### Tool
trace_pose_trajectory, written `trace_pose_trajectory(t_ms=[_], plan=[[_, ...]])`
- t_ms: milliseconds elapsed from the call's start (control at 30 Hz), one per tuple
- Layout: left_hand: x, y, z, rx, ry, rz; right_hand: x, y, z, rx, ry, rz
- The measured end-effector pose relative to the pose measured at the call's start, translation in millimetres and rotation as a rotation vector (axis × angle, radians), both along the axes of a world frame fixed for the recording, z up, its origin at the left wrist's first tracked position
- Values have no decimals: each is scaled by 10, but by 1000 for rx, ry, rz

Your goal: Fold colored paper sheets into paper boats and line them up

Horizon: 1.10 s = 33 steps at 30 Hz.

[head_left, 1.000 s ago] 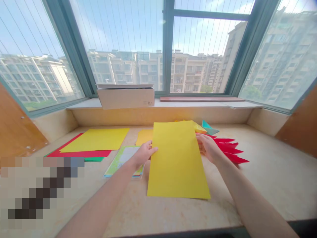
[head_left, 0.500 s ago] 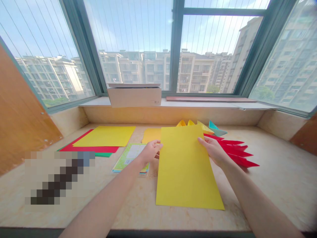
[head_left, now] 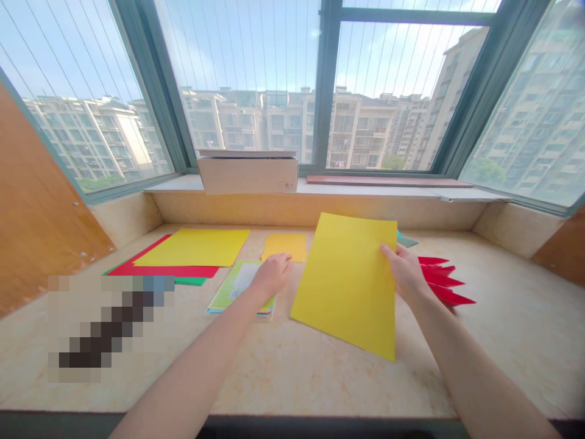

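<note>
A sheet of yellow paper [head_left: 347, 280] is raised above the counter, tilted, its lower right corner towards me. My right hand [head_left: 406, 271] pinches its right edge, with the thumb on the front face. My left hand [head_left: 273, 273] is apart from the sheet, over the right part of a green-and-white packet [head_left: 242, 275]. Its fingers are bent and slightly apart, with nothing between them. Behind my right hand lie several red folded paper pieces [head_left: 445, 283], partly hidden. A bit of a teal folded paper piece [head_left: 408, 241] shows past the sheet's upper right corner.
Yellow sheets [head_left: 192, 247] lie over red paper [head_left: 159, 271] and green paper [head_left: 191, 281] at the left. Smaller orange-yellow paper [head_left: 292, 245] is near the middle. A white box [head_left: 247, 175] and a flat brown board [head_left: 388, 181] rest on the sill. A patch at left is pixelated.
My left hand has let go of the yellow sheet's left edge. The sheet has turned clockwise and shifted right with my right hand, now covering the yellow folded pieces behind it.
</note>
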<state>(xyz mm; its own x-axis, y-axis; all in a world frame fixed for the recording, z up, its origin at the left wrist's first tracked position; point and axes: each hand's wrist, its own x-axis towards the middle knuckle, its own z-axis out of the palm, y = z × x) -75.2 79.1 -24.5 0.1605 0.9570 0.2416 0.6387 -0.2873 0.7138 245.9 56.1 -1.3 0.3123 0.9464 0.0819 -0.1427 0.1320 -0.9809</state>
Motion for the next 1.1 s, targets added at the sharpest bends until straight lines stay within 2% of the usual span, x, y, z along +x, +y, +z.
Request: trace_pose_trajectory(t_ms=[67,167,300,467,667,867,1033,1100], plan=[[-123,59,-7,55,123,-4,97,21,24,53,0,-166],[-299,137,-33,86,274,-4,203,28,58,50,2,-267],[-419,207,-102,94,398,20,201,-1,96,20,9,-277],[-439,225,-166,104,427,70,139,-22,113,37,11,-241],[-380,196,-89,117,271,59,122,46,30,88,86,-172],[-134,66,60,63,-11,-71,-52,76,-57,102,282,-60],[-15,-32,55,-53,-198,-230,-176,115,-134,100,305,-120],[0,-38,48,-112,-363,-311,-209,131,-153,114,314,-174]])
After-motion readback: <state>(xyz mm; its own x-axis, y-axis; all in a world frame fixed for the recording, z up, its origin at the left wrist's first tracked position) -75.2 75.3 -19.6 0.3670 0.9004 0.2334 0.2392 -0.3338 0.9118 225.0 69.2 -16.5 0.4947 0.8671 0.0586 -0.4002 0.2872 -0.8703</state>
